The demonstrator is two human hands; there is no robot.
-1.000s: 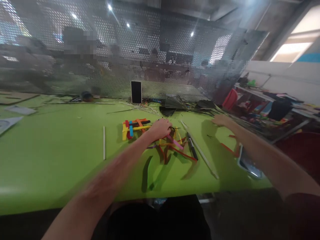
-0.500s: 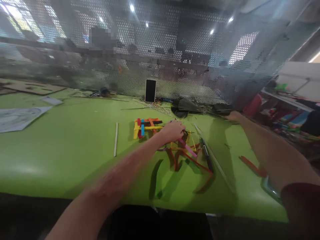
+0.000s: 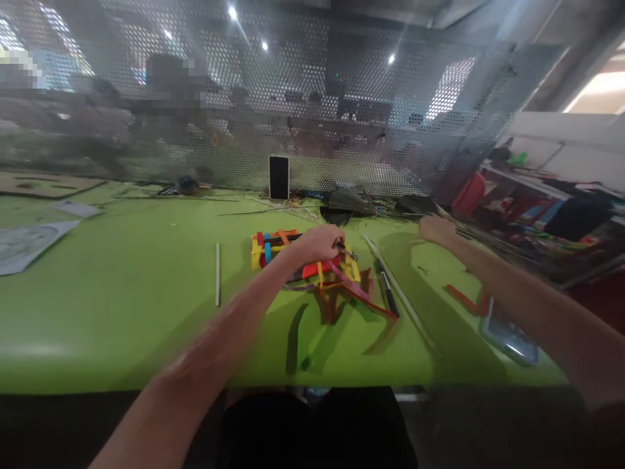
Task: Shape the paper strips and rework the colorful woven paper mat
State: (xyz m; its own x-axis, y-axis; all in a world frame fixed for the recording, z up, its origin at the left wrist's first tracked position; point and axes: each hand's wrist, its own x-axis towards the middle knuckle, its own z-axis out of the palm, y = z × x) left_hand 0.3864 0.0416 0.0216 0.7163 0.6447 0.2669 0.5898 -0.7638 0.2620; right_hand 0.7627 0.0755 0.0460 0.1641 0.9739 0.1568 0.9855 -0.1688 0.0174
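Observation:
On the green tabletop lies a small woven piece of coloured strips (image 3: 267, 247), yellow, red, blue, orange and black, with loose red and pink ends trailing towards me. My left hand (image 3: 319, 242) rests over its right part, fingers curled closed on the strips; the fingertips are partly hidden. Farther right, my right hand (image 3: 437, 229) is low over the table just in front of some dark sheet-like material (image 3: 415, 204). Its fingers are blurred, and whether they hold anything does not show. A black pen-like tool (image 3: 387, 290) lies right of the weave.
A pale thin stick (image 3: 217, 273) lies left of the weave, a longer one (image 3: 403, 296) to its right. A phone (image 3: 279, 178) stands against the perforated screen (image 3: 303, 98). An orange strip (image 3: 463, 298) and another phone-like device (image 3: 508, 333) lie under my right forearm. Paper (image 3: 34, 246) lies left.
The view has swung a little to the right. My right hand has come slightly away from the dark material. My left hand stays on the weave, where more red now shows below it.

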